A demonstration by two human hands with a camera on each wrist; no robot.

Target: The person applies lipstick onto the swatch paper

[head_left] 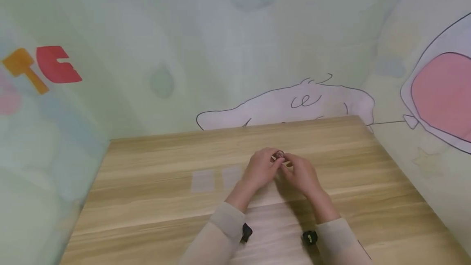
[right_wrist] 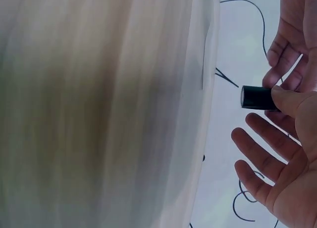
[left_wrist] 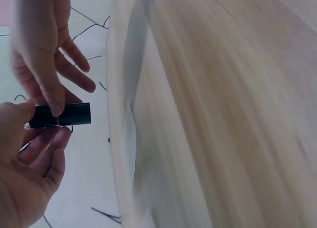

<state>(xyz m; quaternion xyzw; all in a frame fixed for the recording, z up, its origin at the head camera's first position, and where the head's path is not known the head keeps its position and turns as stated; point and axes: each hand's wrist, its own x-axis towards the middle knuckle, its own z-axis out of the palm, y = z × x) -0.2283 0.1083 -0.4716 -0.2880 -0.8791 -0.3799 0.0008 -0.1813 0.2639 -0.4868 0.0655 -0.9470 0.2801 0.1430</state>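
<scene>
A small black cylindrical tube (left_wrist: 77, 114), lipstick-like with a thin light seam around it, is held in the air between both hands above the table. My left hand (head_left: 260, 169) pinches one end with thumb and curled fingers. My right hand (head_left: 302, 175) pinches it near the seam, thumb on top, its other fingers spread away. In the right wrist view, one flat round end of the tube (right_wrist: 252, 97) faces the table side. From the head view only a small reddish-dark bit shows between the fingertips.
Two thin whitish square sheets (head_left: 202, 181) lie left of my hands on the wood-grain table (head_left: 147, 207). Printed walls (head_left: 220, 52) stand behind the table and at both sides. A dark device (head_left: 310, 238) sits at each wrist.
</scene>
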